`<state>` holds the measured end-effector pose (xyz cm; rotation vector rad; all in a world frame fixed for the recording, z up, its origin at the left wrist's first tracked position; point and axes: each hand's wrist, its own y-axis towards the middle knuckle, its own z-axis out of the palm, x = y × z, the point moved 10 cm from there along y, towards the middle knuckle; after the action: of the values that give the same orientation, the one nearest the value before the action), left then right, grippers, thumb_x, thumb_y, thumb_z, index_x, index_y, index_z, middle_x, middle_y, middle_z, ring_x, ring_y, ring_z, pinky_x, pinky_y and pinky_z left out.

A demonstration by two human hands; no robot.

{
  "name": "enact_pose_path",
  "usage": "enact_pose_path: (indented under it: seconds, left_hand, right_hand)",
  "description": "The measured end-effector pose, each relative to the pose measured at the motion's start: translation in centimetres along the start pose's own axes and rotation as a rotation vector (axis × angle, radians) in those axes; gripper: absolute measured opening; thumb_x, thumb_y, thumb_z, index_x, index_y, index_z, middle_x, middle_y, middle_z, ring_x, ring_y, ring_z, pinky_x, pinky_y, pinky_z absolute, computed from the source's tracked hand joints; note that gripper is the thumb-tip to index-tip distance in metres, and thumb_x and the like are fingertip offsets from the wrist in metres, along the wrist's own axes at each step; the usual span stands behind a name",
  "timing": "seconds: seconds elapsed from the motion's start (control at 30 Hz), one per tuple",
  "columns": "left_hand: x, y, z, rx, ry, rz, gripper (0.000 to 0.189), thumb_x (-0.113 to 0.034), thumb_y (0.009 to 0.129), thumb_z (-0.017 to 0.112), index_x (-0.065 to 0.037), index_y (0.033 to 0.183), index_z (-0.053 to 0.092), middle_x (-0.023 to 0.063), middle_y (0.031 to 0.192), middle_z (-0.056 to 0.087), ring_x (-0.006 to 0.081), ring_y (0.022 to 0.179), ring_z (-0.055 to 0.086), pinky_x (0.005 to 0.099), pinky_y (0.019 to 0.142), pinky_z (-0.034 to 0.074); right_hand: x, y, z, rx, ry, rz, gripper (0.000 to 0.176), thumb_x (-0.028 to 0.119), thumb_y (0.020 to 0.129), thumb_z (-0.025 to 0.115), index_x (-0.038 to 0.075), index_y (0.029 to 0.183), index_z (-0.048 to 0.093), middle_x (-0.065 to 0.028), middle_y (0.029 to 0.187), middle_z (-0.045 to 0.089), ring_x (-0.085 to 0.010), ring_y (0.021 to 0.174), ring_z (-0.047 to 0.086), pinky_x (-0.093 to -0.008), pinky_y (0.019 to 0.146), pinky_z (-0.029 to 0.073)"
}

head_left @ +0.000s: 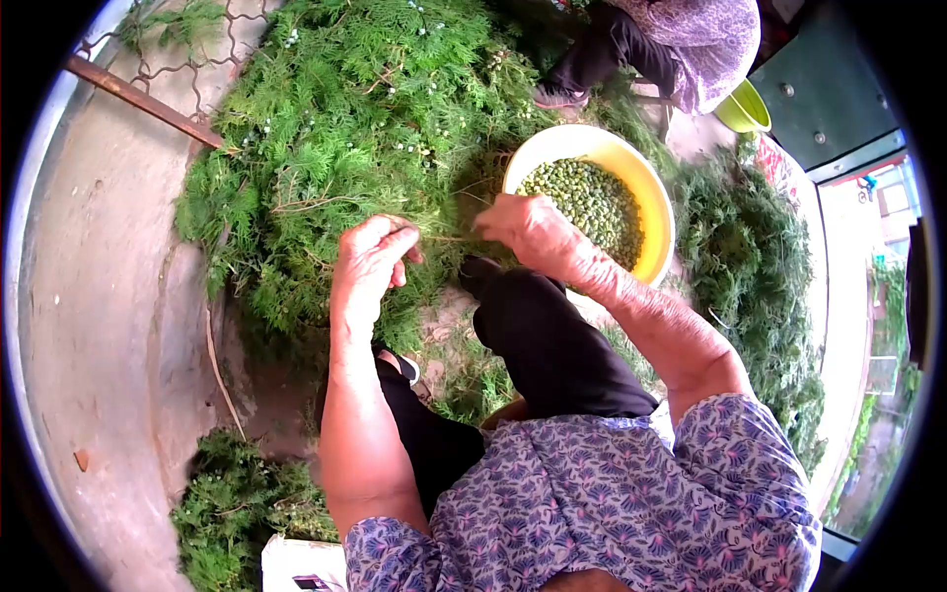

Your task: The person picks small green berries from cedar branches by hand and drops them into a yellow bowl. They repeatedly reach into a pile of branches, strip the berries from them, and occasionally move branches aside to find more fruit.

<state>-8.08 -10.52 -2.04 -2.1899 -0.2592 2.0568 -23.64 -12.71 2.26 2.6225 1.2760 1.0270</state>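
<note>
My left hand (377, 252) is closed, its fingers pinched on the left end of a thin brown twig (446, 238). At the twig's other end, my right hand (515, 225) is closed round it, beside the rim of a yellow basin (659, 212). Many small green cones or berries (592, 202) lie in the basin. A large heap of green conifer branches (326, 128) spreads behind and left of my hands, with thin sprigs around the twig.
Another person (705, 49) sits at the top right near a lime-green bowl (746, 107). More conifer branches (740, 266) lie right of the basin, and others (242, 508) at the lower left. A white box (301, 564) stands at the bottom; a rusty bar (143, 99) is upper left.
</note>
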Motion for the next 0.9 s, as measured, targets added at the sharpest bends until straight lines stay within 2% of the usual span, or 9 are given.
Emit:
enact_pose_path:
  seconds: [0.1,0.17,0.2,0.3,0.4,0.5,0.6,0.7,0.9]
  left_hand:
    - [0.6,-0.3,-0.3,0.008,0.106,0.001,0.009,-0.010,0.082,0.059,-0.003,0.087,0.062,0.0019,0.069,0.061,0.0043,0.045,0.048,0.0169,0.038,0.033]
    - [0.5,-0.4,-2.7,-0.127,0.157,0.029,0.010,-0.011,0.082,0.059,-0.004,0.089,0.062,0.0016,0.072,0.061,0.0045,0.047,0.050,0.0168,0.038,0.033]
    - [0.5,-0.5,-4.1,-0.176,0.046,0.041,0.012,-0.012,0.082,0.059,-0.004,0.090,0.062,0.0026,0.074,0.062,0.0050,0.047,0.050,0.0170,0.039,0.034]
    - [0.1,-2.1,-9.2,-0.438,-0.260,0.164,0.010,-0.009,0.082,0.060,-0.003,0.089,0.062,0.0052,0.074,0.062,0.0064,0.048,0.051,0.0176,0.041,0.037]
    - [1.9,-3.7,-13.5,-0.686,-0.611,0.131,0.012,-0.010,0.082,0.061,-0.002,0.091,0.060,0.0066,0.074,0.063,0.0085,0.049,0.051,0.0193,0.044,0.038]
    - [3.7,-3.3,-15.9,-0.733,-0.859,0.061,0.009,-0.015,0.086,0.056,-0.007,0.091,0.058,0.0014,0.076,0.061,0.0073,0.053,0.049,0.0190,0.046,0.039]
    - [2.6,-0.8,-15.8,-0.523,-1.078,0.095,0.012,-0.020,0.090,0.051,-0.009,0.089,0.056,-0.0006,0.075,0.061,0.0078,0.054,0.048,0.0209,0.049,0.039]
    - [1.6,-0.5,-15.9,-0.470,-1.112,0.160,0.015,-0.021,0.090,0.049,-0.009,0.086,0.056,-0.0007,0.074,0.061,0.0086,0.056,0.048,0.0224,0.053,0.040]
    - [8.1,-2.0,-18.3,-0.604,-1.361,0.026,0.014,-0.020,0.091,0.049,-0.009,0.084,0.054,-0.0005,0.070,0.057,0.0089,0.053,0.046,0.0226,0.048,0.038]
  right_hand:
    - [-1.4,-2.1,-0.5,0.043,-0.028,0.033,0.012,0.010,0.079,0.059,-0.001,0.084,0.062,-0.0124,0.072,0.059,-0.0231,0.065,0.060,-0.0325,0.060,0.048]
    - [-6.8,-6.5,-2.1,0.081,0.077,0.470,0.013,0.016,0.080,0.059,0.004,0.084,0.062,-0.0106,0.071,0.060,-0.0220,0.061,0.057,-0.0317,0.059,0.048]
    - [-10.8,-11.0,-3.3,0.062,0.165,0.825,0.014,0.019,0.082,0.059,0.005,0.085,0.062,-0.0065,0.070,0.059,-0.0138,0.059,0.055,-0.0288,0.056,0.047]
    - [-18.5,-27.6,-12.0,-0.568,0.340,1.229,0.011,0.017,0.081,0.059,0.007,0.081,0.063,0.0006,0.062,0.050,-0.0075,0.053,0.044,-0.0221,0.045,0.036]
    - [-23.6,-50.1,-22.3,-1.003,-0.001,1.418,0.010,0.015,0.078,0.058,0.006,0.076,0.061,-0.0011,0.052,0.047,-0.0115,0.037,0.040,-0.0252,0.034,0.030]
    - [-25.3,-62.9,-26.5,-0.932,-0.395,1.676,0.011,0.010,0.075,0.051,0.010,0.065,0.055,-0.0040,0.051,0.048,-0.0137,0.038,0.045,-0.0254,0.032,0.032]
    - [-27.3,-54.0,-18.7,-0.819,0.140,1.370,0.006,0.011,0.075,0.054,0.007,0.072,0.057,-0.0012,0.054,0.047,-0.0126,0.044,0.047,-0.0228,0.037,0.035]
    - [-21.1,-31.8,-7.5,-0.565,0.383,1.266,0.014,0.008,0.077,0.055,0.001,0.087,0.061,-0.0011,0.064,0.055,-0.0110,0.055,0.056,-0.0233,0.046,0.043]
    - [-19.2,-6.5,12.1,0.056,0.647,0.919,0.022,0.008,0.080,0.053,-0.004,0.097,0.059,-0.0088,0.077,0.060,-0.0141,0.061,0.060,-0.0257,0.051,0.048]
